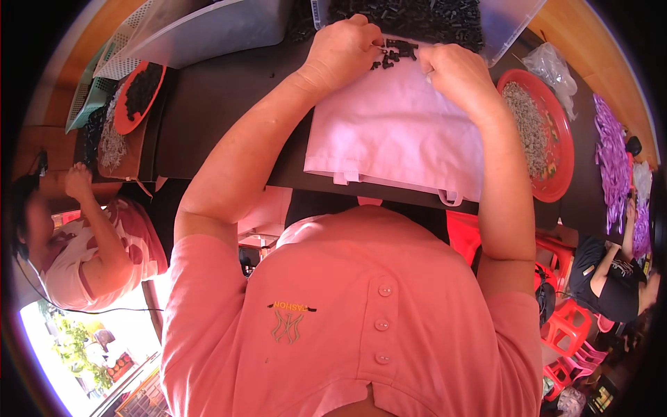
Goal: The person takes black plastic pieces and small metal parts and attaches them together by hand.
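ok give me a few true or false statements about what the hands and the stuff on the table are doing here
1. Both hands work at small black parts on a pink cloth. True.
2. The left hand rests in the red bowl. False: it is on the cloth's far edge; the red bowl sits to the right.
3. The red bowl holds small grey pieces. True.
4. The right hand holds a purple strip. False: the purple strips lie far to the right, untouched.
5. A clear bin of black parts stands behind the cloth. True.

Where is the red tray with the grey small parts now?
In the head view, the red tray sits on the dark table, right of the pink cloth, beside the right hand.
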`<state>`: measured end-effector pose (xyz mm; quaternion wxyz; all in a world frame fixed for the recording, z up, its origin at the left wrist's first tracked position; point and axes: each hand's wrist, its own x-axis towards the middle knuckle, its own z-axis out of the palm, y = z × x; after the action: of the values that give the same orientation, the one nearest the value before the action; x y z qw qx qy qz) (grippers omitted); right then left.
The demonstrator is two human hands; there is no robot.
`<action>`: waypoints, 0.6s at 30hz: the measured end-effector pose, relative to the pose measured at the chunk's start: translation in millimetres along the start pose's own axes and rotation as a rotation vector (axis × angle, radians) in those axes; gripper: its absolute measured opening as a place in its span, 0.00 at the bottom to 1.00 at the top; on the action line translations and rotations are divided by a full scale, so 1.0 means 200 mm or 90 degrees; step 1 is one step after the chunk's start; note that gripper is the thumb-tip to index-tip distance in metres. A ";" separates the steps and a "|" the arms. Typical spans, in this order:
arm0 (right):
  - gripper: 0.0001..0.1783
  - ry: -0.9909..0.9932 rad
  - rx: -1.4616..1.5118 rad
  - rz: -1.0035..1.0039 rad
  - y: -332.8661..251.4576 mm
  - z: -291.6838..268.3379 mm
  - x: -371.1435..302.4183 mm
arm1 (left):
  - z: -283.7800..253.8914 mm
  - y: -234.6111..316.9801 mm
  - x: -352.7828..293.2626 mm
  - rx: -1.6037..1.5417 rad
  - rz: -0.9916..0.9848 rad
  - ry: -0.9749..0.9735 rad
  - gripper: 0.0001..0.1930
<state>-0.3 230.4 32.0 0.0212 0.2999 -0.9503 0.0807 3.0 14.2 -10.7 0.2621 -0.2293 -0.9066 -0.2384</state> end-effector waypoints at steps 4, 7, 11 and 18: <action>0.06 0.032 -0.007 0.028 0.01 0.01 -0.01 | 0.05 0.03 0.00 -0.016 -0.012 0.004 0.06; 0.11 0.021 -0.016 0.006 0.02 0.00 -0.01 | 0.10 0.06 0.02 0.006 -0.012 0.032 0.08; 0.12 -0.027 -0.024 0.032 -0.05 -0.03 -0.02 | 0.11 0.08 0.01 0.087 0.074 0.023 0.08; 0.09 0.024 0.084 0.031 0.05 -0.07 -0.03 | 0.01 0.05 -0.01 0.013 0.034 0.011 0.06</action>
<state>-0.8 243.8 43.2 0.0175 0.2756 -0.9495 0.1492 8.8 21.8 -9.4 0.2786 -0.2486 -0.9002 -0.2240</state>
